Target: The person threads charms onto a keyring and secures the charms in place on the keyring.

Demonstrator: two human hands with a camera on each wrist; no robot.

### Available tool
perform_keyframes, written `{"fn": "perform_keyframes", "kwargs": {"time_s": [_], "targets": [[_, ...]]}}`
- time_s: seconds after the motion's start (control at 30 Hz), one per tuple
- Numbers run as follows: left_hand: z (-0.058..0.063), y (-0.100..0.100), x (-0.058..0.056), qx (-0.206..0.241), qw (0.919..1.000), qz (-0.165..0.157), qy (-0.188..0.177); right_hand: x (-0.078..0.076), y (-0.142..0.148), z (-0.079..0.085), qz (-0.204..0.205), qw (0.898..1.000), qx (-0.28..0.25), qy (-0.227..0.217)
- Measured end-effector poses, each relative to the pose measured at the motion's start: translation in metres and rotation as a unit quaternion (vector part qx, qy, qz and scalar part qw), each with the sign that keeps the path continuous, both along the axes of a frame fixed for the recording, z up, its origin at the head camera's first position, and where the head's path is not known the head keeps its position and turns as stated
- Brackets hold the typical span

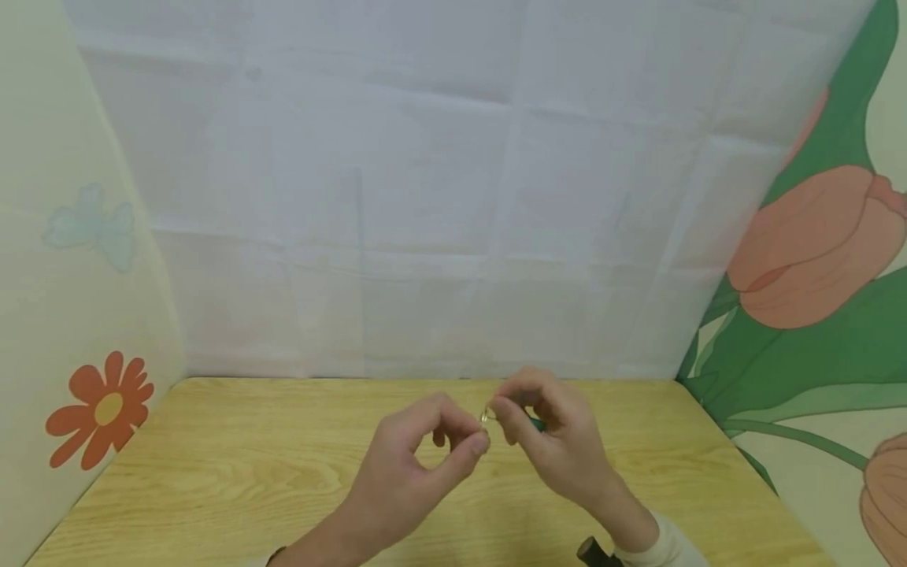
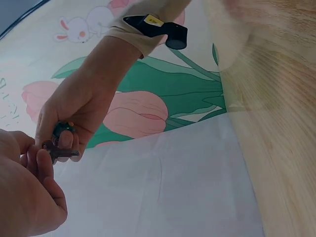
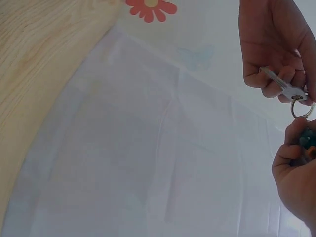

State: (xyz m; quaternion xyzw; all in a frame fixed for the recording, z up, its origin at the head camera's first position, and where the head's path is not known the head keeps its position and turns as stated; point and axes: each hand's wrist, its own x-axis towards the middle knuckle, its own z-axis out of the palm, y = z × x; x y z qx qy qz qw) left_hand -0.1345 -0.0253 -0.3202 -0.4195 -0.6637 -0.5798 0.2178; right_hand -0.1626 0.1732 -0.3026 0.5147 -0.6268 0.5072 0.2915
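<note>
Both hands meet in the air over the table, with a metal key ring [image 3: 293, 107] between their fingertips. My left hand [image 1: 414, 453] pinches a silver key [image 3: 284, 85] by its head, where the ring passes through it; the blade points away from the ring. My right hand [image 1: 560, 441] pinches the ring from the other side with thumb and finger. A teal trinket [image 3: 307, 140] with an orange spot is tucked in the right palm, partly hidden by the curled fingers. In the left wrist view the key [image 2: 67, 152] and trinket [image 2: 62, 129] overlap the hands.
A wood-grain table [image 1: 269, 457] lies below the hands. Behind it hangs a creased white sheet [image 1: 425, 197]. Flower-painted walls [image 1: 808, 244] stand at both sides. A black wrist camera [image 2: 175, 35] is strapped at the right sleeve.
</note>
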Motion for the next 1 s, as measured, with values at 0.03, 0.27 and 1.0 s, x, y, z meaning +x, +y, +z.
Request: {"fn": "perform_keyframes", "kwargs": {"time_s": [0.03,0.27,1.0], "targets": [[0.0,0.0,0.0,0.002,1.0,-0.001,0.007,0.0,0.001,0.0,-0.001,1.0,0.002,-0.005],[-0.003,0.002,0.0,-0.009,0.9908,0.039,0.129,-0.002,0.006,-0.006,-0.021,0.996,0.023,-0.079],[-0.031,-0.008,-0.048,-0.052,0.9493,-0.192,-0.243,-0.023,0.013,-0.018,-0.085,0.968,0.079,-0.222]]}}
